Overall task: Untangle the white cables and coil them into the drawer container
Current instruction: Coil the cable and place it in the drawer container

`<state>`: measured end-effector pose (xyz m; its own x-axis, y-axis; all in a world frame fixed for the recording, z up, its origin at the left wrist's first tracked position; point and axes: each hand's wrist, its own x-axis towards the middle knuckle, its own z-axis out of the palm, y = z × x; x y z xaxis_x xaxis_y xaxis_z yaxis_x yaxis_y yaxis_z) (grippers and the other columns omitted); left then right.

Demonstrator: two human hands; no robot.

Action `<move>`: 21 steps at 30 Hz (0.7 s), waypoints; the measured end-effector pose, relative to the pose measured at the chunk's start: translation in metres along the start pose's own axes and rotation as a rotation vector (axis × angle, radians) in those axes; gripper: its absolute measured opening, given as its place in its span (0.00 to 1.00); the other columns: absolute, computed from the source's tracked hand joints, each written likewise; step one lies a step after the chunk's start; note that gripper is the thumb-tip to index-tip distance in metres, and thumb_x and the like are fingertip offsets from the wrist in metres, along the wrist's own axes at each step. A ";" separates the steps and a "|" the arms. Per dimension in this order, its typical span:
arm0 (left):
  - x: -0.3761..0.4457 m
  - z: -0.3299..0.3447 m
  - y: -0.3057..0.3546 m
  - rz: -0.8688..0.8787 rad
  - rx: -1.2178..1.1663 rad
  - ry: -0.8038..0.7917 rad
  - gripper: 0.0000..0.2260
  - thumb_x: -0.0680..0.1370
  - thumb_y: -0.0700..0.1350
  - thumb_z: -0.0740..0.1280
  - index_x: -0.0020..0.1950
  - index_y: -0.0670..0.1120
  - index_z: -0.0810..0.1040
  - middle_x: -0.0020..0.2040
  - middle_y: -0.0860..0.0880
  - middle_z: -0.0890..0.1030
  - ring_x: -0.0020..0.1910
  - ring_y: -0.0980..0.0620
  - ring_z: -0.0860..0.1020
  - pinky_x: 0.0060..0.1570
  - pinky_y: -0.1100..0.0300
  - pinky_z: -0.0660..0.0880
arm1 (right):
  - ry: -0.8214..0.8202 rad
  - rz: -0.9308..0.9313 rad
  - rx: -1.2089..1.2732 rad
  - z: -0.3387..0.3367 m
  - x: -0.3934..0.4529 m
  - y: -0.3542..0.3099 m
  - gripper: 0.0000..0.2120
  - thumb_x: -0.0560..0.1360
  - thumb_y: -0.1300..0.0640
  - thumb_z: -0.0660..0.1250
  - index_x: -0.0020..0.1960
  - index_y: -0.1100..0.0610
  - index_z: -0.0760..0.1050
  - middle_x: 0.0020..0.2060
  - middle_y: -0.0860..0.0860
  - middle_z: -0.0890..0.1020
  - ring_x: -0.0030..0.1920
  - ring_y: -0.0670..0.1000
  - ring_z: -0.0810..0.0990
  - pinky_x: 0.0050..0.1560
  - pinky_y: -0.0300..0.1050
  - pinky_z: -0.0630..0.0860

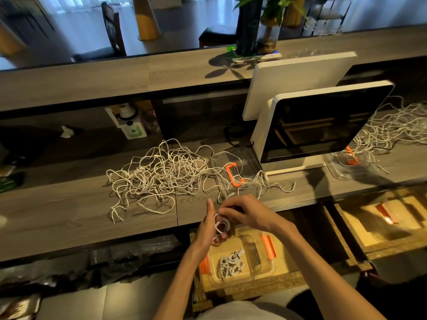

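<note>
A big tangle of white cables (159,174) lies on the grey wooden counter. My left hand (211,225) holds a small white cable coil (220,224) at the counter's front edge, thumb pointing up. My right hand (245,212) pinches the same coil from the right. Below my hands, in an open drawer, a clear container (265,266) with orange clips holds several coiled white cables (231,264). A clear lid with an orange clip (235,174) lies on the counter under stray cable ends.
A white two-screen terminal (318,121) stands at the right of the counter. Behind it lies a second cable tangle (390,128) over another clear lid (351,162). A second open drawer (381,225) is at the right. A plant vase (268,35) stands on the raised ledge.
</note>
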<state>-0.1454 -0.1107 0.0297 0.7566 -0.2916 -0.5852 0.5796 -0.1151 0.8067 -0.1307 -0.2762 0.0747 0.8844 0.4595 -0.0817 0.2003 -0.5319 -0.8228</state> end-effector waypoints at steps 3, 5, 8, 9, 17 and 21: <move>-0.001 0.000 -0.002 0.017 -0.049 -0.095 0.42 0.77 0.75 0.44 0.35 0.41 0.79 0.26 0.45 0.71 0.22 0.54 0.64 0.24 0.63 0.56 | 0.167 0.074 0.180 0.009 0.000 0.008 0.10 0.78 0.52 0.74 0.53 0.56 0.77 0.42 0.48 0.83 0.43 0.47 0.83 0.47 0.48 0.80; 0.001 0.000 -0.004 0.052 -0.081 -0.094 0.37 0.80 0.71 0.49 0.35 0.43 0.81 0.31 0.44 0.70 0.24 0.53 0.63 0.25 0.62 0.54 | 0.232 0.145 0.204 0.014 -0.002 0.017 0.15 0.75 0.49 0.76 0.50 0.57 0.74 0.40 0.53 0.82 0.41 0.55 0.82 0.45 0.56 0.80; 0.001 0.000 -0.007 0.081 -0.140 -0.060 0.30 0.84 0.62 0.52 0.39 0.42 0.81 0.27 0.45 0.70 0.22 0.52 0.63 0.24 0.63 0.55 | 0.216 0.187 0.246 0.022 -0.005 0.026 0.09 0.79 0.52 0.72 0.50 0.58 0.76 0.43 0.56 0.84 0.45 0.59 0.83 0.49 0.60 0.81; 0.001 -0.001 -0.007 0.082 -0.153 -0.039 0.27 0.85 0.58 0.52 0.42 0.41 0.80 0.25 0.45 0.70 0.20 0.53 0.64 0.24 0.64 0.55 | 0.216 0.217 0.294 0.022 -0.007 0.029 0.07 0.80 0.55 0.70 0.51 0.59 0.77 0.45 0.57 0.84 0.47 0.59 0.84 0.52 0.59 0.82; 0.012 -0.005 -0.012 0.172 -0.339 0.291 0.09 0.82 0.36 0.56 0.47 0.44 0.73 0.33 0.44 0.75 0.21 0.52 0.67 0.20 0.65 0.59 | 0.038 0.366 0.464 0.028 -0.025 0.033 0.05 0.82 0.62 0.67 0.54 0.64 0.78 0.38 0.52 0.82 0.39 0.49 0.77 0.39 0.39 0.73; 0.010 -0.007 -0.008 0.139 -0.467 0.261 0.08 0.83 0.37 0.56 0.49 0.43 0.75 0.34 0.42 0.76 0.20 0.51 0.68 0.19 0.67 0.59 | 0.028 0.387 0.444 0.031 -0.024 0.030 0.07 0.82 0.63 0.67 0.55 0.67 0.79 0.38 0.51 0.82 0.38 0.47 0.77 0.38 0.37 0.73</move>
<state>-0.1403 -0.1066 0.0165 0.8510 -0.0221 -0.5246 0.4966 0.3588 0.7904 -0.1592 -0.2812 0.0339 0.8698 0.2696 -0.4131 -0.3297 -0.3053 -0.8934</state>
